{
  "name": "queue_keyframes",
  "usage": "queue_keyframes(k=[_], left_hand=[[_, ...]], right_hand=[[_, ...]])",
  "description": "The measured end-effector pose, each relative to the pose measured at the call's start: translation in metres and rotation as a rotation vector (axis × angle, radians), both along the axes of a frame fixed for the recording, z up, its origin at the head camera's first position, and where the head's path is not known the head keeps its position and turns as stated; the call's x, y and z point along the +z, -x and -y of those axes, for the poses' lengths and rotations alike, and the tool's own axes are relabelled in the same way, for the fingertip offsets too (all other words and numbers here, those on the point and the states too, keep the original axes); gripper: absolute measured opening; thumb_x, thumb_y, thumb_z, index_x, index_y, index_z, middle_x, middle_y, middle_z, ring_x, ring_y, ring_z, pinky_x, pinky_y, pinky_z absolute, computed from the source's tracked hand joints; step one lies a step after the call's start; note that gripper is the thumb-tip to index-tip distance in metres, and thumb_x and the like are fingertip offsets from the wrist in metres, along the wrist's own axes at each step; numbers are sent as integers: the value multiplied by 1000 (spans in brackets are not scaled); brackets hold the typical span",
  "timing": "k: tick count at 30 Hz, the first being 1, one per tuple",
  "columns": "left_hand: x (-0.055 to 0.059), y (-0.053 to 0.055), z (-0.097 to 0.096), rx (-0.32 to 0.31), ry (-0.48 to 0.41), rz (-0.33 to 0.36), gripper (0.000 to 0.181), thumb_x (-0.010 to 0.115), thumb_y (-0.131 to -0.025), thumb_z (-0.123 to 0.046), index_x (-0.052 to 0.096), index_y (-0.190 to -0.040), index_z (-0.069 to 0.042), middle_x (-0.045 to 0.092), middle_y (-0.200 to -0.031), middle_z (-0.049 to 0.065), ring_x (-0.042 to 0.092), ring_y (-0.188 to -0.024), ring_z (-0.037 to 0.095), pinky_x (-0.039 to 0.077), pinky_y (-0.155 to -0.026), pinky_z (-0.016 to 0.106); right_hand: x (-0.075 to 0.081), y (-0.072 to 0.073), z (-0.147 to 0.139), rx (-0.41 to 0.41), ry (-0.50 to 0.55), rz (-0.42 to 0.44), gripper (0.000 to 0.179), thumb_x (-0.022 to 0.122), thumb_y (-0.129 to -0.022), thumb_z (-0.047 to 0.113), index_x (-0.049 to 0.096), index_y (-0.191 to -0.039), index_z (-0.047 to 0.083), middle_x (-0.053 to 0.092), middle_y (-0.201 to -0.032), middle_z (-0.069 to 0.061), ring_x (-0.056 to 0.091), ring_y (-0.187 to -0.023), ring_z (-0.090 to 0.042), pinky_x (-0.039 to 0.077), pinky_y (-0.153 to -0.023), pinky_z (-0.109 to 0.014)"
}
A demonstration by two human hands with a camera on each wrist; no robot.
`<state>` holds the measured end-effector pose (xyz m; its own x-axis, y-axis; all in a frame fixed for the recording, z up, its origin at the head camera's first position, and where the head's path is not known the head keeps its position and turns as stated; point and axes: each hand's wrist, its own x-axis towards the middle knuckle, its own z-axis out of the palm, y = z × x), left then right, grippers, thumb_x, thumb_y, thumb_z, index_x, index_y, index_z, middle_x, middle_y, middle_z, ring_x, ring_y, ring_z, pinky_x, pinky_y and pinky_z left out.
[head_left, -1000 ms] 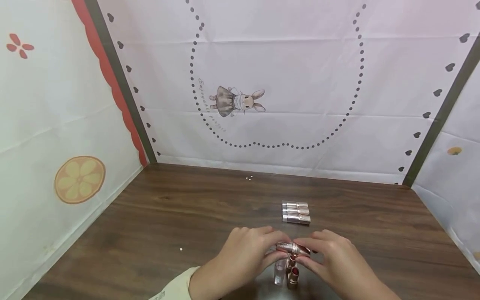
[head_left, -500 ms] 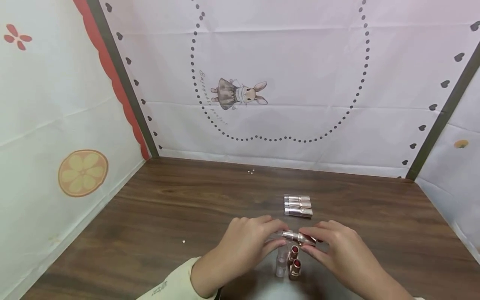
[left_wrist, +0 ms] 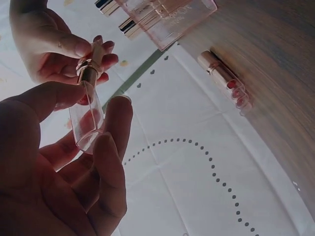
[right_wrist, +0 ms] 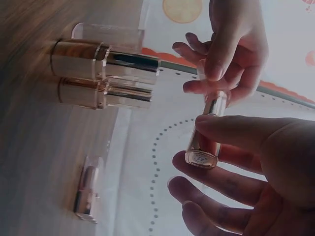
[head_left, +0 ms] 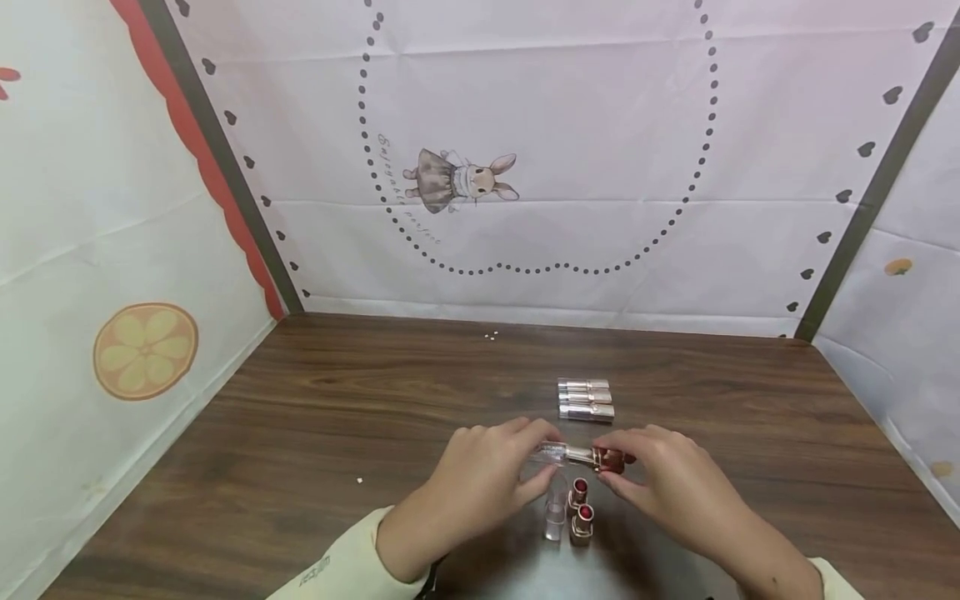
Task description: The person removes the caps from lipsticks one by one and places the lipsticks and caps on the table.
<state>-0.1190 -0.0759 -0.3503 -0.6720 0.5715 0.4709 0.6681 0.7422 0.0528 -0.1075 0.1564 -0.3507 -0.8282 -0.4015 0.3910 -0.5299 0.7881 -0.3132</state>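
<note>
My left hand pinches a clear cap between thumb and fingers. My right hand grips the rose-gold base of a lipstick, held sideways above the table. The cap is drawn partly off; its mouth is still at the end of the lipstick's metal inner tube, and a red tip appears inside it. Below the hands stand two uncapped lipsticks, a front one and a rear one, with red tops. A loose clear cap is beside them on the left.
Three capped lipsticks lie side by side beyond the hands on the brown wooden table. Small white bits lie near the back edge, another bit at the left. Printed cloth walls enclose the table.
The hands have moved slightly apart, and the clear cap has slid leftward along the lipstick, baring more of its metal tube. The head view has shifted a little.
</note>
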Motion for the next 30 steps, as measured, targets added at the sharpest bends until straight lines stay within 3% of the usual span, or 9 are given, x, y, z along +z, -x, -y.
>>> queue_keyframes(k=[5, 9, 17, 23, 30], left_hand=[[0, 4, 1, 23, 19, 46, 26, 74, -86, -32, 67, -109, -24, 74, -90, -11, 40, -48, 1, 26, -43, 17], [-3, 9, 1, 35, 17, 73, 24, 73, -85, -29, 65, -107, -23, 72, -78, -9, 37, -46, 3, 25, -42, 19], [-9, 21, 3, 59, -19, 163, 25, 76, -87, -37, 68, -108, -25, 64, -94, -7, 47, -53, 7, 36, -48, 23], [-14, 24, 4, 74, -32, 246, 22, 76, -87, -37, 70, -106, -28, 61, -92, -6, 55, -63, 8, 39, -53, 23], [-24, 26, 4, 71, -8, 337, 22, 76, -87, -36, 71, -107, -28, 66, -94, -9, 62, -74, 6, 43, -58, 25]], right_hand=[[-7, 12, 0, 68, 78, 113, 22, 82, -80, 13, 74, -99, 21, 71, -84, 15, 65, -78, 1, 52, -66, -24], [-13, 21, -1, 97, 132, 177, 21, 81, -81, 12, 73, -100, 17, 74, -88, 11, 67, -80, -3, 53, -66, -25], [-27, 34, -3, 105, 207, 170, 20, 84, -78, 12, 76, -96, 14, 54, -77, 9, 49, -68, -1, 45, -60, -20], [-40, 42, -4, 140, 218, 269, 21, 82, -80, 13, 75, -99, 9, 59, -72, 11, 51, -65, 3, 47, -59, -20], [-53, 41, -4, 163, 229, 368, 22, 80, -82, 15, 74, -102, 8, 63, -71, 12, 54, -64, 5, 48, -59, -21]])
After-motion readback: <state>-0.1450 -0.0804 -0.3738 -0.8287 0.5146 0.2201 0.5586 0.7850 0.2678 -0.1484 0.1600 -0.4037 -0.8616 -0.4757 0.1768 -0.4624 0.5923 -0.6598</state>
